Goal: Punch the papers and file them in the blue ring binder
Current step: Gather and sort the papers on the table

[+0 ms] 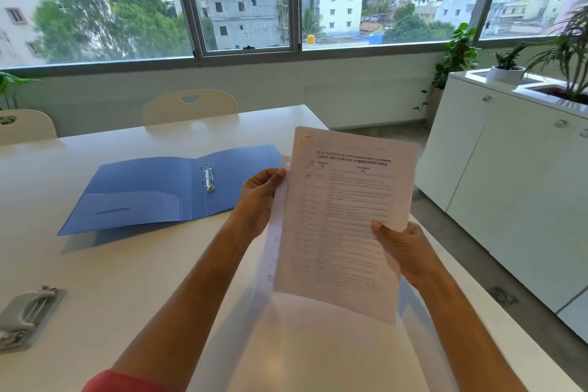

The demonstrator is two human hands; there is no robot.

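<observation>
from the head camera, both hands hold a thin sheaf of printed papers (pixel 346 216) up in the air above the near right part of the white counter (pixel 133 264): the left hand (pixel 259 197) pinches the left long edge near the top, thumb on the front, and the right hand (pixel 404 250) grips the lower right edge with its thumb on the page. the sheets look light and limp, and the left margin fans out a little, so they probably need squaring before they will sit true in a punch. held by opposite edges they stay flat; a one-handed hold at a corner would likely let them droop and slide apart. the blue ring binder (pixel 143 191) lies open on the counter to the left, well apart from the papers, its metal rings (pixel 207 177) apparently closed. the grey hole punch (pixel 27 317) sits at the near left edge, untouched, so i judge the punching is not yet done.
</observation>
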